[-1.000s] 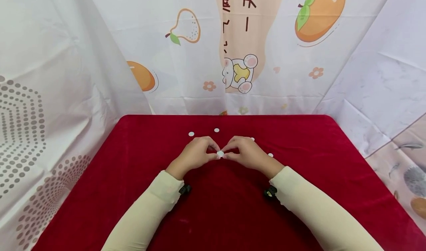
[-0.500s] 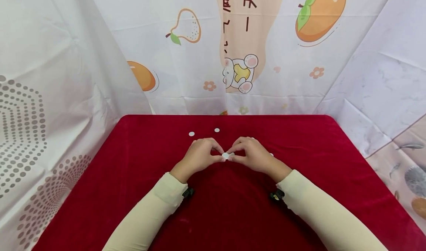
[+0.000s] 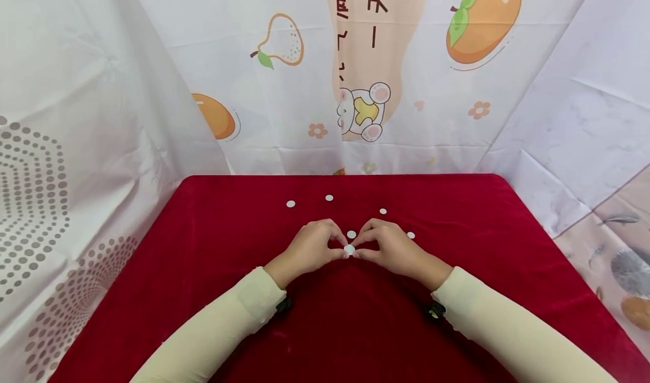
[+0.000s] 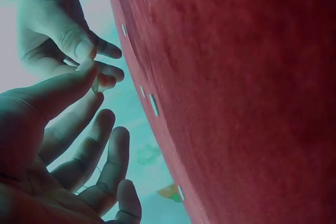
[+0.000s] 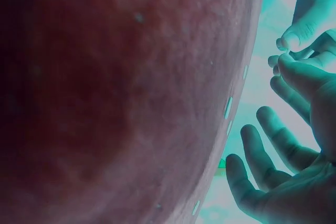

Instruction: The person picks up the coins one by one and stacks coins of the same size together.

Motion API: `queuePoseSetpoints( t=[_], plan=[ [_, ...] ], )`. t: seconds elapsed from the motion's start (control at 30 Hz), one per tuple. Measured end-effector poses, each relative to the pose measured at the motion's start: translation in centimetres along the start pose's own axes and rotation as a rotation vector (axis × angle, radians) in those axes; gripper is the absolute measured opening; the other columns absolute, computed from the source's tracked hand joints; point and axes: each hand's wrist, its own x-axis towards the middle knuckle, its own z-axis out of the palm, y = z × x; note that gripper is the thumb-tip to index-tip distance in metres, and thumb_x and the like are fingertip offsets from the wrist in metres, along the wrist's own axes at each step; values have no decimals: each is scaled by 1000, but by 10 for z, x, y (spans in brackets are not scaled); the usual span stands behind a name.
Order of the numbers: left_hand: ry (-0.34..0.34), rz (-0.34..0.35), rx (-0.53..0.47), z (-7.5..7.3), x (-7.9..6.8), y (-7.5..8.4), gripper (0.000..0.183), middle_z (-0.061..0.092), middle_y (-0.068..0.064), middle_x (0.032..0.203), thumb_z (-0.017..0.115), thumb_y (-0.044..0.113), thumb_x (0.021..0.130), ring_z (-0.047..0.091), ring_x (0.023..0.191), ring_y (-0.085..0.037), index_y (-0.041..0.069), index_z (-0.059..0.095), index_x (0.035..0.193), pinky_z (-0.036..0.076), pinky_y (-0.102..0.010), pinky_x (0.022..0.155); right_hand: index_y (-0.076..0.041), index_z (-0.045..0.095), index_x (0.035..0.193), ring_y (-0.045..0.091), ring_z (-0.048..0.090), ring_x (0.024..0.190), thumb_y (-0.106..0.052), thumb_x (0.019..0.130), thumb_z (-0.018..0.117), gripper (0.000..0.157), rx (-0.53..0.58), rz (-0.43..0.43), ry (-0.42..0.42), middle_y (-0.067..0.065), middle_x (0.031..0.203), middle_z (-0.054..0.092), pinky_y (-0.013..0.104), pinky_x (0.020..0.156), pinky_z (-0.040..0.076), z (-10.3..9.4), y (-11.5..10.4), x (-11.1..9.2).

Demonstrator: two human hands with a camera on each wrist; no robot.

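Both hands meet over the middle of the red table, pinching one small white disc [image 3: 349, 250] between their thumbs and index fingers. My left hand [image 3: 313, 246] has the disc's left side and my right hand [image 3: 393, 249] its right side. In the left wrist view the disc [image 4: 95, 85] appears nearly edge-on at the fingertips, above the cloth. The other fingers of the left hand [image 4: 79, 145] spread loosely, as do those of the right hand [image 5: 294, 166] in the right wrist view. Just beyond the fingertips lies another white disc [image 3: 351, 234].
More white discs lie flat farther back: a left one [image 3: 290, 203], a back-middle one [image 3: 329, 198], a right one [image 3: 383, 211], and one beside the right hand [image 3: 411, 235]. A red cloth [image 3: 325, 326] covers the table; printed curtains [image 3: 284, 106] hang around it.
Both hands have shifted toward the person and to the right with the pinched disc. The disc beyond the fingertips and those near the right hand now show fully.
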Motion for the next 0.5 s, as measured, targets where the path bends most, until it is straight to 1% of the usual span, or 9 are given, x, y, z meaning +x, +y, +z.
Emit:
queuePoseSetpoints(
  t=[0.13,0.2,0.37,0.5],
  plan=[
    [-18,-9,-1,2,-3,1,9,69,10,102,86,28,87,66,99,-15,23,82,93,50,-40,93,-25,83,107,13,64,100,-26,89,83,18,-2,-6,-15,-6,107,67,37,86,58,1,-2,-5],
    [-30,-20,-14,4,-5,1,9,69,10,103,86,27,87,65,99,-15,23,82,93,51,-37,91,-25,83,107,14,64,99,-26,89,84,18,-3,-10,-19,-6,106,67,37,85,58,2,-3,-7],
    [-60,-20,-52,9,-10,1,10,68,9,101,86,24,87,64,95,-14,20,82,94,52,-26,80,-25,83,107,14,64,97,-27,89,84,19,-3,-21,-39,-8,106,67,31,81,57,5,-4,-11],
    [-64,-20,-47,10,-12,0,9,67,9,100,87,23,86,63,94,-14,19,82,93,51,-24,79,-25,83,106,12,63,96,-28,89,84,18,-27,-36,-46,-8,106,67,27,80,55,8,-5,-10]
  ],
)
